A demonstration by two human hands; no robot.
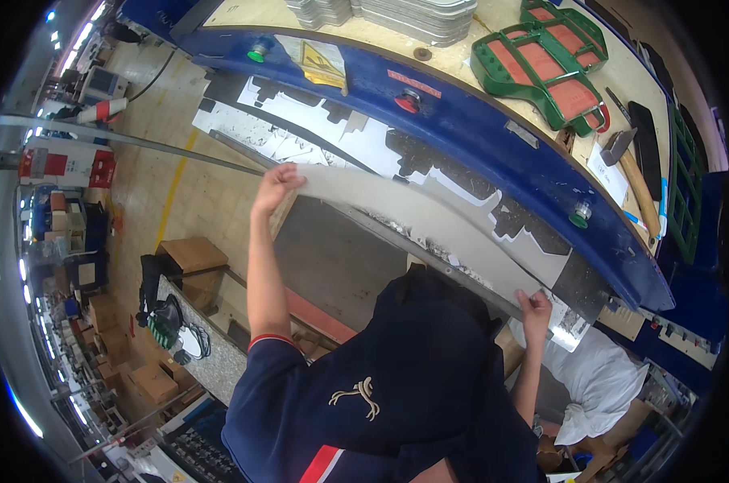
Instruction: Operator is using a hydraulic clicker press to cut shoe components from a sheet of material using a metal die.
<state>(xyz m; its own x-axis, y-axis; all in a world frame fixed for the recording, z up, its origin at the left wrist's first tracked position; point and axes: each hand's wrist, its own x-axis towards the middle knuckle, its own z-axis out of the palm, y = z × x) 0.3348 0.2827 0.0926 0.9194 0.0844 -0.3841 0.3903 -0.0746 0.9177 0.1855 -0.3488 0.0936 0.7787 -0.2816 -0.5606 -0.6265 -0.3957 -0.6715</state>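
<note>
Workshop floor at ten o'clock, blue machine beam at one. Left hand at ten, right hand at four, pinching opposite ends of pale sheet near centre.

a yellow triangular warning sign and a red lettered label are borne by the blue beam along the worktop's near edge; small writing is seen on a white paper near the right edge.
</note>
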